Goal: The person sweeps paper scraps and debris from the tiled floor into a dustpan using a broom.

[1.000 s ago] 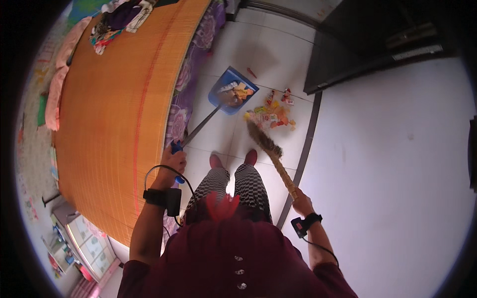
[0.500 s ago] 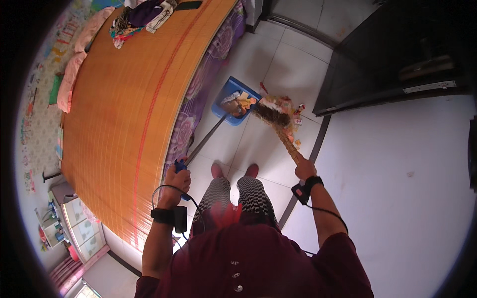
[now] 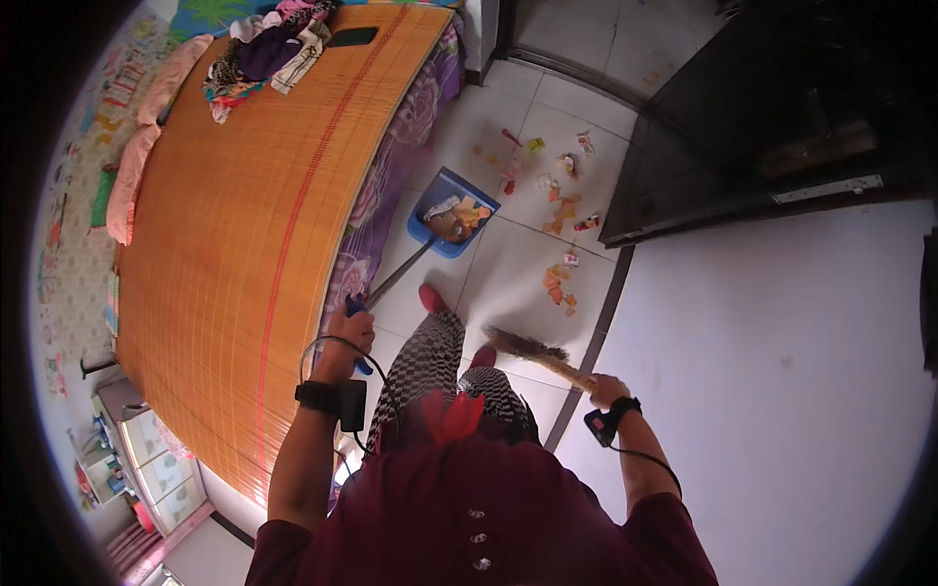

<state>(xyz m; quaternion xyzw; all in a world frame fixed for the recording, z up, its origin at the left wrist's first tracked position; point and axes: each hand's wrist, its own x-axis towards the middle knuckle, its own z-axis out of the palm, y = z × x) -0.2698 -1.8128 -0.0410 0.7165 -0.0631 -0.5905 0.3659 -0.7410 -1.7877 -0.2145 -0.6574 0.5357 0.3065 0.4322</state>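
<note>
My left hand (image 3: 349, 337) is wrapped round the blue grip of a long-handled dustpan. The blue dustpan (image 3: 442, 186) rests on the floor beside the bed, with crumpled wrappers and orange scraps (image 3: 459, 217) in it. In my right hand (image 3: 608, 392) is the handle of a straw broom (image 3: 535, 354), its dark bristles close to my right foot and apart from the dustpan. Scattered litter (image 3: 562, 210), wrappers and orange peel-like bits, lies on the tiles to the right of the dustpan and ahead of the broom.
Along the left stands a bed with an orange mat (image 3: 244, 234), a clothes pile (image 3: 269, 51) and a dark phone-like slab (image 3: 353, 37) on it. A dark open door (image 3: 743, 166) is at the right, by a doorway sill (image 3: 576, 78). A white surface (image 3: 752, 371) borders the right side.
The broom has swung back from the dustpan's mouth toward my feet, uncovering the litter. My left foot has stepped forward. The dustpan stays by the bed.
</note>
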